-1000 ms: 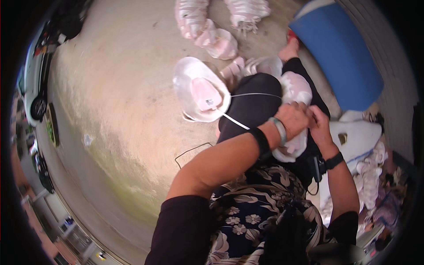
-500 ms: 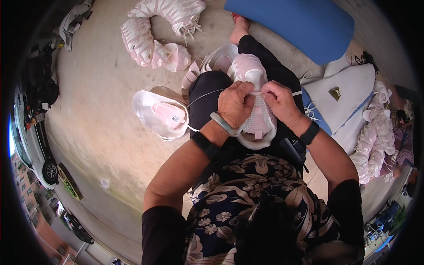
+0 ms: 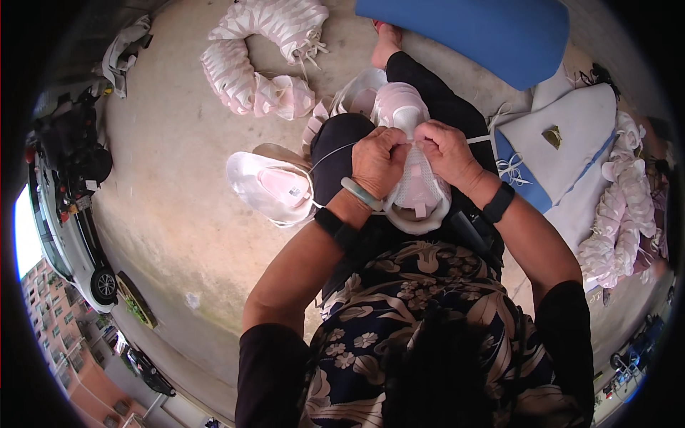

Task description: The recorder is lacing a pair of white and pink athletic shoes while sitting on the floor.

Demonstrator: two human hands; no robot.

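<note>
Across my lap lies a pink and white shoe upper [image 3: 418,187], its rounded toe pointing away from me and its heel opening towards my body. My left hand [image 3: 380,158] is closed at the left edge of its lacing gap, fingertips pinched. Opposite it, my right hand [image 3: 448,153] pinches the right edge, and the two sets of fingertips almost meet. Whether a lace is also between the fingers is hidden. A thin cord [image 3: 335,152] crosses my dark trouser leg left of the left hand. Another pale upper [image 3: 267,187] with a pink insole area rests on the left.
Nested uppers form a curved row [image 3: 232,71] on the concrete floor at the far left. A blue sheet [image 3: 471,36] lies ahead. To the right are a white-and-blue sheet [image 3: 556,143] and more stacked uppers [image 3: 621,214]. A white car [image 3: 68,235] stands far left.
My hands have drawn slightly closer together at the lacing gap, and the upper's toe has shifted a little. The whole view has moved slightly; both hands keep their pinch.
</note>
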